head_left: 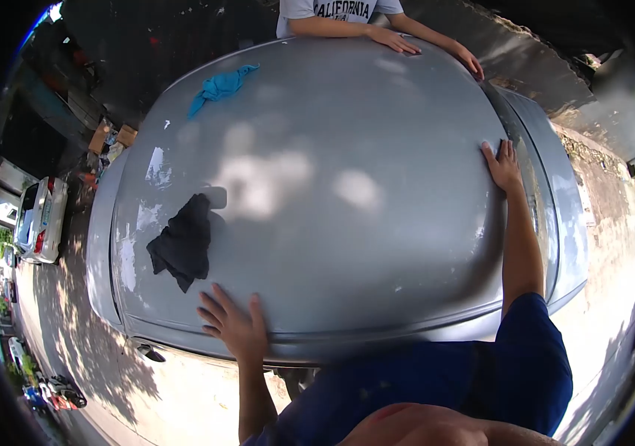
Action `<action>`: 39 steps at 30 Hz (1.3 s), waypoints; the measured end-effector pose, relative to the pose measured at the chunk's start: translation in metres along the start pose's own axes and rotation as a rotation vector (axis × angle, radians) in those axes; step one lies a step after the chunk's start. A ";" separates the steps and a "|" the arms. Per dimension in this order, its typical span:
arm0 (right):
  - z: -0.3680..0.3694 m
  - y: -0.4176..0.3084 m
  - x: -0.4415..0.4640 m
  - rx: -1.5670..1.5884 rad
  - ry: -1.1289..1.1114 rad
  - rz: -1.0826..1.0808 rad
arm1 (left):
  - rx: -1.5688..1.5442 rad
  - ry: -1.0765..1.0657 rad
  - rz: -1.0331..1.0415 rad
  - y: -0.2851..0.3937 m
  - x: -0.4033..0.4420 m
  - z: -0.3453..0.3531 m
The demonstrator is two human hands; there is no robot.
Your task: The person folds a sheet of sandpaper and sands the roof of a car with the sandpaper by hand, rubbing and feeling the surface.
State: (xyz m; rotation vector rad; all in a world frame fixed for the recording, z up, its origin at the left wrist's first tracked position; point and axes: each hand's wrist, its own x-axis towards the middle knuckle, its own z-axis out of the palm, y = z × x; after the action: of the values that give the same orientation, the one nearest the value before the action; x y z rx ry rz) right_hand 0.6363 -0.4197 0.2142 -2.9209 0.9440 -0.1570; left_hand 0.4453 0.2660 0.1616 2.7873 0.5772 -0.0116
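Before me spreads the silver-grey roof of a car (377,245). My left hand (239,327) is at its near edge, fingers spread, holding nothing. Just beyond those fingertips lies a crumpled black cloth (186,241). Out to the right, my right hand (505,165) rests with fingers extended on the roof's right edge, beside the windowed end of the car. A twisted blue cloth (221,88) lies on the far left part of the roof, away from both my hands.
Across the car stands another person in a grey printed shirt (340,10), both hands (395,41) on the roof's far edge. A parked white car (42,219) and cardboard boxes (100,137) are at left. Sunlit pavement (184,386) runs along the near side.
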 end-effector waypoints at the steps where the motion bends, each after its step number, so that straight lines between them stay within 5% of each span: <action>1: 0.002 -0.009 0.002 -0.005 0.024 0.017 | 0.009 -0.005 -0.008 0.000 0.001 0.001; 3: 0.005 -0.046 0.000 -0.012 0.059 -0.018 | 0.018 -0.008 -0.011 -0.001 0.004 0.002; 12: 0.045 -0.418 -0.211 0.028 -0.149 -0.958 | -0.149 0.116 0.016 -0.003 -0.007 -0.008; 17: 0.065 -0.491 -0.300 0.013 -0.142 -1.351 | -0.231 0.217 0.110 -0.026 -0.028 -0.001; 23: 0.071 -0.445 -0.184 -0.009 -0.070 -1.150 | -0.175 0.191 0.118 -0.031 -0.048 0.015; 27: 0.059 -0.318 -0.043 -0.016 -0.032 -0.846 | -0.030 0.078 0.056 0.007 -0.050 0.008; 31: 0.034 -0.138 0.015 -0.037 0.000 -0.466 | -0.108 0.067 0.442 0.066 -0.011 0.016; 36: -0.007 0.038 -0.034 0.093 0.039 -0.088 | -0.043 -0.041 0.692 0.202 0.066 0.030; 39: -0.010 0.050 -0.080 0.116 0.035 -0.086 | -0.008 -0.075 0.797 0.276 0.102 0.034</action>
State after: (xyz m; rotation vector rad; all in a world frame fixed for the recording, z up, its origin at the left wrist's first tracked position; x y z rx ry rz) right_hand 0.5422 -0.4135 0.2130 -2.8612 0.7860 -0.2592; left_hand 0.6482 0.0538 0.2000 2.7874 -0.5642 0.0540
